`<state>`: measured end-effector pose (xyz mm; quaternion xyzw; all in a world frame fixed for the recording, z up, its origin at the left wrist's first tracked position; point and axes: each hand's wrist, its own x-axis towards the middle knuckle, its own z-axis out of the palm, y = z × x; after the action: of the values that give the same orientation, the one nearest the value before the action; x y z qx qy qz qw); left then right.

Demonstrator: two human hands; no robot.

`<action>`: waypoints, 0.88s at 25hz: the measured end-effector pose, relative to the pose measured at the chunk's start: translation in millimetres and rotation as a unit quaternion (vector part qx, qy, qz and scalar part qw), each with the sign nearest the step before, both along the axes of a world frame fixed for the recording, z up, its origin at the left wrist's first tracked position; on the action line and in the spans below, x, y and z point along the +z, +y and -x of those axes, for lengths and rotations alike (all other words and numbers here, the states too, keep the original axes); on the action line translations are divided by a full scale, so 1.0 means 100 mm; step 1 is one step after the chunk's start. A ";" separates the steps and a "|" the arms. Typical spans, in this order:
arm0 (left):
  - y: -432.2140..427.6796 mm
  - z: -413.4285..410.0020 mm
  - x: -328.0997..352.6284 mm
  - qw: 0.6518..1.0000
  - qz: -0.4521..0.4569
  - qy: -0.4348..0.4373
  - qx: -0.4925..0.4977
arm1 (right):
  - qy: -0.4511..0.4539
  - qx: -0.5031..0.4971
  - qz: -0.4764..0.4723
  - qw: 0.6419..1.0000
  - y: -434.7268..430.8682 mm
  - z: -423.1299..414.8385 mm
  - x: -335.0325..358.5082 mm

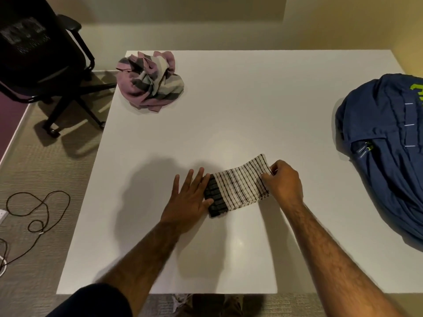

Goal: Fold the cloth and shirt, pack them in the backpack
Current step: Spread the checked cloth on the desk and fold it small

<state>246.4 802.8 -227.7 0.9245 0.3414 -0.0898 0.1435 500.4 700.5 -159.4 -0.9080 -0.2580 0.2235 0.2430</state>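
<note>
Off the desk's left side, a thin black cable (39, 211) lies looped on the carpet, and a black office chair (34, 53) sits behind it, near the desk's far-left corner.

On the white desk (229, 99) itself, the shirt (150, 81) is a crumpled heap right at that far-left corner. It's got pink, grey and cream stripes and isn't folded at all.

Toward the front edge, about the middle of the desk, is where the hands are. The left hand (187, 202) is flat, palm down, with its fingers straight and a bit spread. It's pressing on the dark-banded left end of the cloth (238, 186) and isn't curled around anything. The cloth is white with dark checked lines and is folded into a narrow strip. It lies flat on the desk, angled so its right end sits a bit farther back than its left. The right hand (285, 180) is at that right end, fingers curled in and pinching the edge of the cloth.

Further right, well apart from the cloth, the navy backpack (384, 145) lies slumped along the desk's right edge. It has some neon green lettering on it, and part of it runs out of view.
</note>
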 end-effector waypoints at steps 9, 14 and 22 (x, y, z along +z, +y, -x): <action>0.05 0.13 -0.15 1.000 0.021 -0.012 0.009 | -0.167 0.145 -0.029 0.975 0.08 0.94 0.05; 0.11 0.12 -0.21 1.000 0.007 -0.030 -0.006 | -0.259 0.236 -0.018 0.936 0.00 1.34 -0.12; 0.11 0.10 -0.21 0.998 -0.042 -0.040 -0.022 | -0.260 0.272 -0.003 0.927 0.05 1.54 -0.33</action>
<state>236.5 814.0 -249.0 0.9398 0.3184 -0.0415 0.1165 346.0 705.1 -192.2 -0.8284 -0.5500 0.0363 0.1003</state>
